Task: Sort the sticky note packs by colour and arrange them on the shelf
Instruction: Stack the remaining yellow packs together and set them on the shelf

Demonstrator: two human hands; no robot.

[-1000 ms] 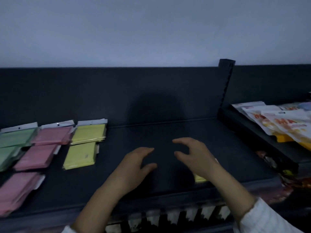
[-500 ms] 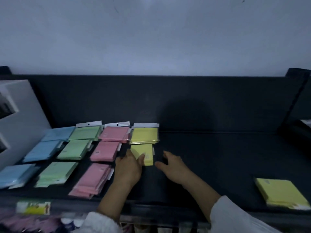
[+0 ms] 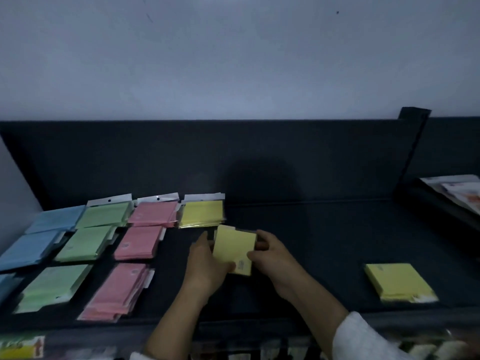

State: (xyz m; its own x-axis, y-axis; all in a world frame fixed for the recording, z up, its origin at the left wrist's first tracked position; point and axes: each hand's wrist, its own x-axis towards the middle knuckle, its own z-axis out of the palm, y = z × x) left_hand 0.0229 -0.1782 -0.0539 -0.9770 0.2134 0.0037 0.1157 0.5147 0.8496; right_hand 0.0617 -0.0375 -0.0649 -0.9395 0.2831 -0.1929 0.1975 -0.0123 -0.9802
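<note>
The dark shelf (image 3: 324,242) carries blue packs (image 3: 28,249), green packs (image 3: 85,244) and pink packs (image 3: 139,242), all left of the held yellow pack (image 3: 233,252). A yellow pile (image 3: 398,281) lies well to its right. Another yellow pack (image 3: 202,213) lies just behind it. The left grip (image 3: 205,266) clasps its left side, and the right grip (image 3: 272,258) its right. It may be lifted a little, but the view is dim.
</note>
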